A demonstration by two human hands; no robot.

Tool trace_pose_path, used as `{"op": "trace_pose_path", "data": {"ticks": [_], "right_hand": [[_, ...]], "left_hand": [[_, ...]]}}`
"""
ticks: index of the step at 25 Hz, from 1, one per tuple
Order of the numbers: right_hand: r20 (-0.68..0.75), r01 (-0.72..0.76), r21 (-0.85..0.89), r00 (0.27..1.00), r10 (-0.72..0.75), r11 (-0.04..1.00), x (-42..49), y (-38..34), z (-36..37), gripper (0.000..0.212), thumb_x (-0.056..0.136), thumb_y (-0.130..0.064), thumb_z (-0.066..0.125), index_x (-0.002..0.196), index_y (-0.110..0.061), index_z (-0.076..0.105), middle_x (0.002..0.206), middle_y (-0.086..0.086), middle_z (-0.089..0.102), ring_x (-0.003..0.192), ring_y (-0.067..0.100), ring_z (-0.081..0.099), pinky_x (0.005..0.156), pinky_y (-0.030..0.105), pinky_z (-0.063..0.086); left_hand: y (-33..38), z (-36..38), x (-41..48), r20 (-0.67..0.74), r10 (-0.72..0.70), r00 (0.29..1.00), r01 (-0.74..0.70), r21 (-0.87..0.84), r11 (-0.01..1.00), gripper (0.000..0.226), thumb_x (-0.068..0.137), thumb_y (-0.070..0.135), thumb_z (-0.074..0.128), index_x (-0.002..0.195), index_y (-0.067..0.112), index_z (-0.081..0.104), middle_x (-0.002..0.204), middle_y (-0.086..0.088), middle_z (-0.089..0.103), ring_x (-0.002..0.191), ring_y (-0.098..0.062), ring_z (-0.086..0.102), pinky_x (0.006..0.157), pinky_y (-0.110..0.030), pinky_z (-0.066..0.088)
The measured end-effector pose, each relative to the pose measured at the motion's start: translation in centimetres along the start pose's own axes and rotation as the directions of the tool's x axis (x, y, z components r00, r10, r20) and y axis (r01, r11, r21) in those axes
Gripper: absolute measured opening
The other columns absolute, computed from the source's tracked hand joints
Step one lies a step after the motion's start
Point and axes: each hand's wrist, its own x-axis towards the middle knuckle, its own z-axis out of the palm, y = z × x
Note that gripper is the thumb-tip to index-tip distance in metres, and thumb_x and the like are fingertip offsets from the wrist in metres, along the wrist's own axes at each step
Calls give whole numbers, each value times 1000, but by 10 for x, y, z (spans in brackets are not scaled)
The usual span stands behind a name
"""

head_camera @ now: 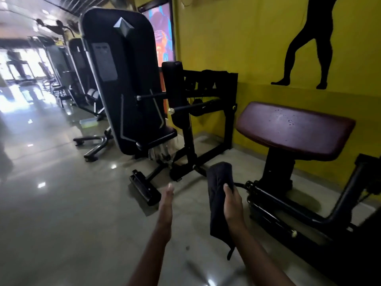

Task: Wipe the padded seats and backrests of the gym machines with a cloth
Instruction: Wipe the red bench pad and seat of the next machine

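My right hand (232, 205) grips a dark folded cloth (218, 195), which hangs down past my wrist. My left hand (166, 209) is held out beside it, fingers straight and together, holding nothing. Up and to the right of the cloth stands a maroon padded seat (294, 129) on a black post, with small droplets on its top. Further back is a black upright roller pad (174, 83) and a small dark seat (165, 134) beside a tall black machine shroud (121, 79). Neither hand touches any pad.
A yellow wall (237, 38) with a black figure silhouette runs along the right. Black machine frames and a footplate (144, 188) lie on the glossy grey floor (61, 203). More machines line the left-hand aisle toward bright windows.
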Motion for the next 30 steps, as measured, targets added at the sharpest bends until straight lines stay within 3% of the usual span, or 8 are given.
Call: {"op": "trace_pose_path", "data": {"ticks": [7,11,16,19,21,24,27,30], "right_hand": [[-103,30,37,994,-27,999,161,-4,139,36,99,-27,40,129,-10,49,132,13,53,122,29,49,105,45,38],[-266,119,36,958,-105,992,250,-9,187,32,99,-26,41,125,-13,52,126,11,56,118,28,51,101,41,41],[-609,197,31,781,-138,980,329,-33,206,26,99,-17,41,118,-8,55,109,9,57,108,27,54,90,34,40],[-760,229,15,635,-138,973,364,-41,198,30,97,-16,44,122,-1,53,115,12,58,108,23,53,96,34,39],[-822,238,-25,548,-156,971,385,-39,182,35,96,-22,47,123,0,53,122,14,58,113,27,54,100,39,40],[-878,227,-53,454,-153,973,422,-40,155,34,98,-16,42,128,0,49,127,16,55,117,29,52,98,35,39],[-911,217,-56,388,-139,975,471,-43,122,38,99,-18,41,133,-3,45,132,15,52,123,29,48,104,37,37],[-925,147,-178,312,-217,973,530,-60,86,38,99,-20,40,132,-1,46,132,17,52,124,31,47,102,37,36]], "left_hand": [[43,-39,215,83,-9,997,8,13,1000,53,97,48,29,147,28,27,154,4,29,141,-13,24,105,-29,18],[64,-34,349,235,20,972,-25,22,999,52,98,44,32,146,23,30,151,0,34,140,-16,28,107,-28,20],[91,18,468,512,-17,859,-30,84,996,37,101,35,32,132,22,46,130,6,49,126,-13,39,99,-23,29],[91,74,524,646,-36,762,-49,113,992,42,100,32,35,139,17,41,144,-2,42,136,-17,34,109,-28,24],[89,109,547,720,-69,691,-46,140,989,48,100,34,35,144,16,33,151,-2,34,140,-17,29,109,-29,20],[86,161,576,807,-93,583,-32,137,990,52,98,39,37,146,19,29,153,0,30,141,-17,27,110,-30,20],[85,218,606,817,-101,568,-25,140,990,54,98,42,37,147,20,28,153,-1,30,141,-18,26,110,-33,22],[83,269,640,819,-116,562,-35,164,986,56,98,42,38,147,20,26,154,0,29,141,-18,26,108,-32,23]]}}
